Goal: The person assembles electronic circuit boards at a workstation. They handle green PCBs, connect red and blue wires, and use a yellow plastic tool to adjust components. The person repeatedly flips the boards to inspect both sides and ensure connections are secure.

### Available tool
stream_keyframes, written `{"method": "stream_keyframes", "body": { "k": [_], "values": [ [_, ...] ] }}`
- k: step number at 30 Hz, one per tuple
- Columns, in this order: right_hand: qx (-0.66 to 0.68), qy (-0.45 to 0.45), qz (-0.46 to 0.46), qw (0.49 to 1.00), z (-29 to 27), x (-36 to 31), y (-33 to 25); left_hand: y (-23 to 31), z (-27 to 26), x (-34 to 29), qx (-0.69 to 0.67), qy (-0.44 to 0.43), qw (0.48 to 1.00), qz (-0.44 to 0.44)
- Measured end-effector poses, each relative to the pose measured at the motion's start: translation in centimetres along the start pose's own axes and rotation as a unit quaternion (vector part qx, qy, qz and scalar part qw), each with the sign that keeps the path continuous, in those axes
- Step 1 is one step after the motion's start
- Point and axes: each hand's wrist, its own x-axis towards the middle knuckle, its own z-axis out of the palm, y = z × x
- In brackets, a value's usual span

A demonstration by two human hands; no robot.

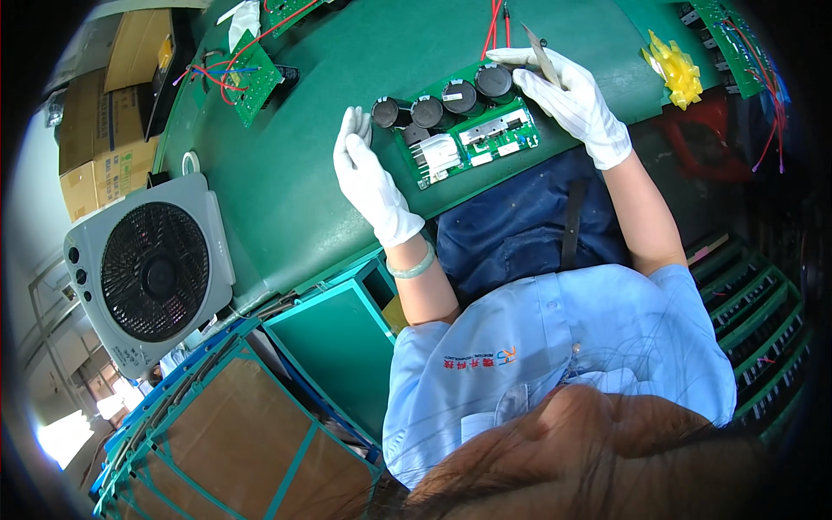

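A green circuit board lies on the green table in front of me. Along its far side stands a row of several black cylindrical capacitors; a pale finned heat sink sits at its near left. My left hand, in a white glove, is beside the board's left end with fingers stretched out and nothing held. Gloved in white too, my right hand is at the board's far right, fingertips near the rightmost capacitor. Between its fingers is a thin, pointed flat tool, perhaps tweezers.
A grey box fan stands at the left, near cardboard boxes. Another board with red wires lies at the far left. Yellow plastic pieces are at the right, near a wired board. Red leads run beyond my board.
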Motion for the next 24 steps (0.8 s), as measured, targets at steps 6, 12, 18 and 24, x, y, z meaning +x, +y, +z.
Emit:
{"method": "stream_keyframes", "body": {
  "k": [6, 12, 18, 24],
  "values": [
    [0.032, 0.003, 0.002, 0.999, 0.1, 0.0, 0.7, 0.7, 1.0, -0.8, 0.007, -0.076, 0.997, 0.026],
    [0.008, -0.021, 0.031, 0.999, -0.4, -0.3, -1.1, 1.0, 0.6, -1.1, -0.015, -0.12, 0.993, -0.008],
    [0.06, -0.025, -0.013, 0.998, -0.6, -0.6, 0.0, 0.5, 0.0, -0.7, -0.098, -0.13, 0.987, 0.018],
    [0.058, -0.03, -0.027, 0.997, -0.8, -0.5, 0.0, -0.2, -0.2, -0.6, -0.102, -0.13, 0.986, 0.028]
  ]
}}
